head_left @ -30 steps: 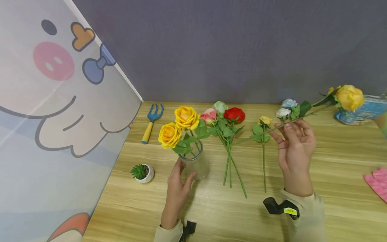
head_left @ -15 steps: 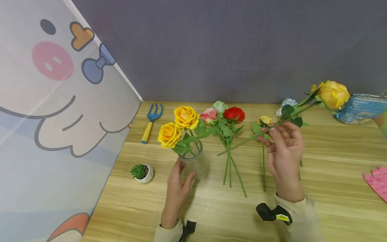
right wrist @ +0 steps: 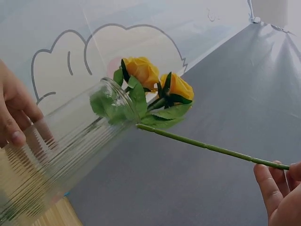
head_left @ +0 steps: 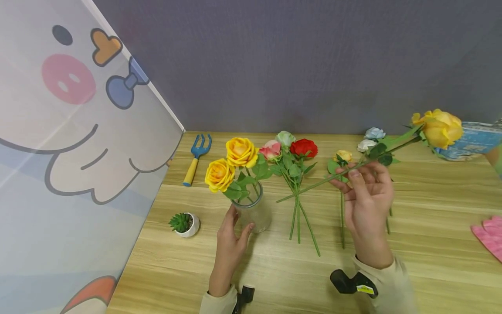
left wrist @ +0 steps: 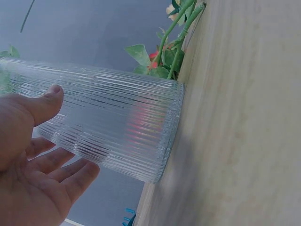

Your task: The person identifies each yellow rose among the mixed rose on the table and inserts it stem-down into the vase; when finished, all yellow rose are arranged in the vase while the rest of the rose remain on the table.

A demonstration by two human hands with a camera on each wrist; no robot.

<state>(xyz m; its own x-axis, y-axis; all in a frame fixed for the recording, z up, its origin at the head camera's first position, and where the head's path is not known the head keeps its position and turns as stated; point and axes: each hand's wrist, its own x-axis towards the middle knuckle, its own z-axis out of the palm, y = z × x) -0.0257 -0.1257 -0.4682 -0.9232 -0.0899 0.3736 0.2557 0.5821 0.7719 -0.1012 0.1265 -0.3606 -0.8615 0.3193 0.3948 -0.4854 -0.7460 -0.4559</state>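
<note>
My left hand [head_left: 231, 244] holds a ribbed clear glass vase [head_left: 262, 218], thumb on one side and fingers on the other. The vase stands upright on the table, its base visible in the left wrist view. Two yellow roses [head_left: 242, 152] rise from its mouth, leaning left. My right hand [head_left: 370, 200] pinches the green stem [right wrist: 207, 147] of a large yellow flower [head_left: 442, 128] between thumb and fingers. The flower slants in the air, bloom up to the right, bare stem end pointing down-left toward the vase. In the head view that end overlaps the loose stems but stays apart from the vase.
Right of the vase lie pink, pale green and red roses [head_left: 304, 148] with crossed stems. A small yellow rose [head_left: 344, 155] and white and pale blue flowers [head_left: 374, 133] lie farther right. A blue garden fork [head_left: 201, 150], potted succulent [head_left: 188, 224], blue packet [head_left: 480, 139] and pink cloth-like item [head_left: 490, 235] surround them.
My right hand has moved left with the yellow flower, mostly in the first half second; the stem end now reaches over the crossed stems. My left hand and the vase have stayed still.
</note>
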